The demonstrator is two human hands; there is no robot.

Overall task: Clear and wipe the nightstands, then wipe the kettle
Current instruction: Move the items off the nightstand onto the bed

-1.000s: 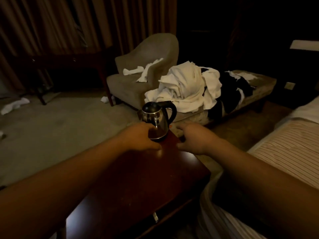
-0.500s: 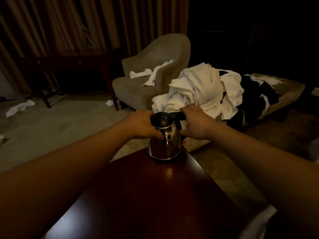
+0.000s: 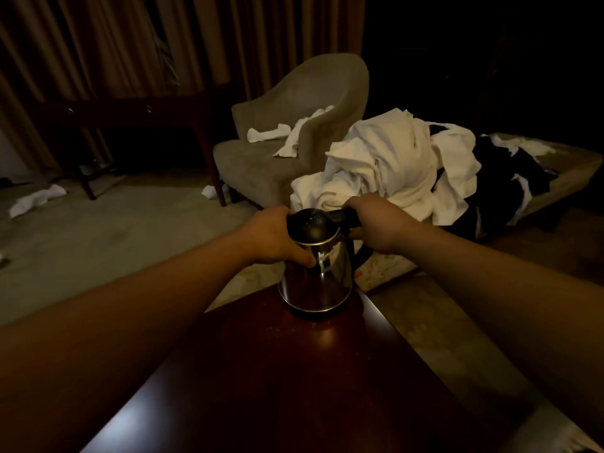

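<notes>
The dark red polished wooden bench (image 3: pixel 294 380) fills the lower centre of the frame. At its far corner, mid-frame, stands the shiny steel kettle with a black lid (image 3: pixel 316 276). The left hand (image 3: pixel 271 238) wraps its fingers round the kettle's upper body; the right hand (image 3: pixel 379 223) curls round the black handle (image 3: pixel 340 216). Just behind lies a heap of white linen (image 3: pixel 392 171) on a low upholstered ottoman (image 3: pixel 565 178). Farther, upper centre, a beige armchair (image 3: pixel 294 125) holds a white towel (image 3: pixel 287 134). Brown curtains (image 3: pixel 130 44) hang behind.
</notes>
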